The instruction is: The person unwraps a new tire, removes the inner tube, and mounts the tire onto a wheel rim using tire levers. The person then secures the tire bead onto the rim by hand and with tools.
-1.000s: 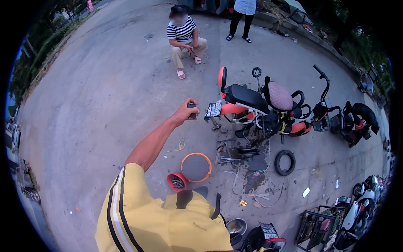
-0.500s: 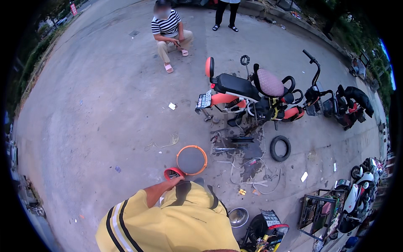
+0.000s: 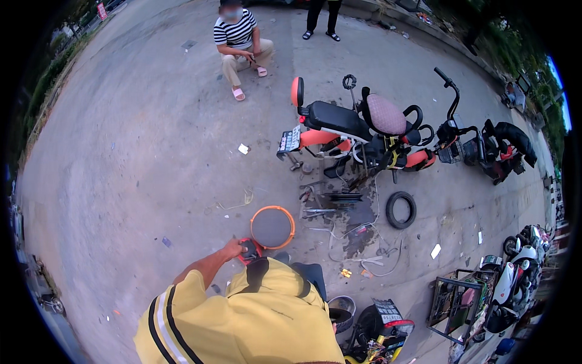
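Note:
My left hand (image 3: 233, 247) reaches forward past the yellow shirt, its fingers closed at the left rim of a small red container (image 3: 259, 255). Dark contents show inside it, too small to make out. Touching or nearly touching the container is a round, grey-topped object with an orange rim (image 3: 293, 229). My right hand does not show clearly beside my body. On that side, a dark rounded object (image 3: 338, 316) covers part of a metal basin (image 3: 347, 299).
An orange-and-black electric scooter (image 3: 339, 121) stands ahead. Beside it lie a loose tyre (image 3: 389, 210), tools (image 3: 308, 194), a wheel rim (image 3: 345, 199) and a pale hose (image 3: 364, 261). A person (image 3: 236, 36) sits ahead. A metal frame cart (image 3: 451, 306) and parked scooters stand at right.
My left hand has moved left and forward around the red container's rim, with more forearm showing. The dark rounded object has come over the basin. The view has shifted slightly.

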`<state>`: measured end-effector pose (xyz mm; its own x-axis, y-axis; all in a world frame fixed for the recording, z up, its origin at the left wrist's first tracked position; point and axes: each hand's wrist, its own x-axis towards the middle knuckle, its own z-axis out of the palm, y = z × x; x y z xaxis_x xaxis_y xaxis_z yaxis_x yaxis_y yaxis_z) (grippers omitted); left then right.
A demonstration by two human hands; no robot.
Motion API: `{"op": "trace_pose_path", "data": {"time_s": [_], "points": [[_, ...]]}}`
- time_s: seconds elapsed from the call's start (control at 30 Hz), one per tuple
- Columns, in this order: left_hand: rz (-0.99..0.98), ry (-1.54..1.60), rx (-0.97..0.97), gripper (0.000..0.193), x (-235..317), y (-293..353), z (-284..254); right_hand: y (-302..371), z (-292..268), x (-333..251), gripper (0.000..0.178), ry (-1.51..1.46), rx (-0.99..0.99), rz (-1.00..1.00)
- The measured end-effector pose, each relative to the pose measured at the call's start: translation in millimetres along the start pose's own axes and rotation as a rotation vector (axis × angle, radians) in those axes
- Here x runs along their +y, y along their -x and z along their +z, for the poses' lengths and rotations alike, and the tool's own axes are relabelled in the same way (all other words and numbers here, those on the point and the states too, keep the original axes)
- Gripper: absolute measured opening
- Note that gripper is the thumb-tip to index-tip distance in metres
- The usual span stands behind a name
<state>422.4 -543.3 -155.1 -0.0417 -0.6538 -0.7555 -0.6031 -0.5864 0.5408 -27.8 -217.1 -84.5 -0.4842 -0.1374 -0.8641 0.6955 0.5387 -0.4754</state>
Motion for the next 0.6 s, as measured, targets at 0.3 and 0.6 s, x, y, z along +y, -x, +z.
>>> {"op": "trace_pose_path", "data": {"time_s": [0.3,0.6], "points": [[0.147,-0.104,0.279,0.028,71,4,5,-22,8,-38,0.05,-0.012,-0.011,0.002],[-0.041,-0.056,0.22,0.033,44,15,57,-51,8,-72,0.05,-0.024,-0.077,0.008]]}}
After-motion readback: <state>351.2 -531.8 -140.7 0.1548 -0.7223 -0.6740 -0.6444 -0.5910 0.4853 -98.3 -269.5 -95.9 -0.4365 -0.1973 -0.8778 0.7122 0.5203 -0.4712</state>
